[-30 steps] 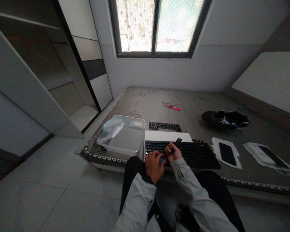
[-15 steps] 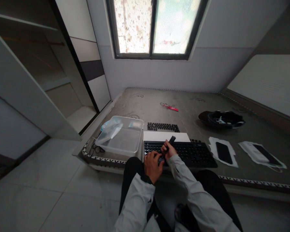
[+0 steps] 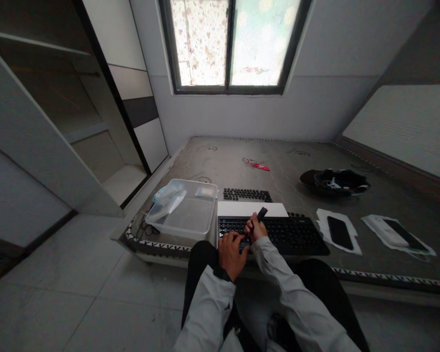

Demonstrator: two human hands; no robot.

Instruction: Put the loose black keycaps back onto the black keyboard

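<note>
A black keyboard (image 3: 293,235) lies at the near edge of a bare mattress (image 3: 278,166). My left hand (image 3: 231,253) rests on its left end with fingers curled over the keys. My right hand (image 3: 255,229) is closed around a small black tool (image 3: 260,214), whose lower tip points down at the keys near my left fingers. A white board (image 3: 242,209) lies just behind the keyboard, and a second set of black keys (image 3: 246,194) lies beyond it.
A clear plastic bin (image 3: 185,213) with a bag sits left of the keyboard. Two phones on white paper (image 3: 339,231) (image 3: 398,234) lie to the right, a black cap (image 3: 333,181) behind them, a red wrapper (image 3: 257,165) further back. An open wardrobe stands left.
Both hands have stayed on the keyboard's left end. The tool has tilted slightly more upright. The camera has shifted a little.
</note>
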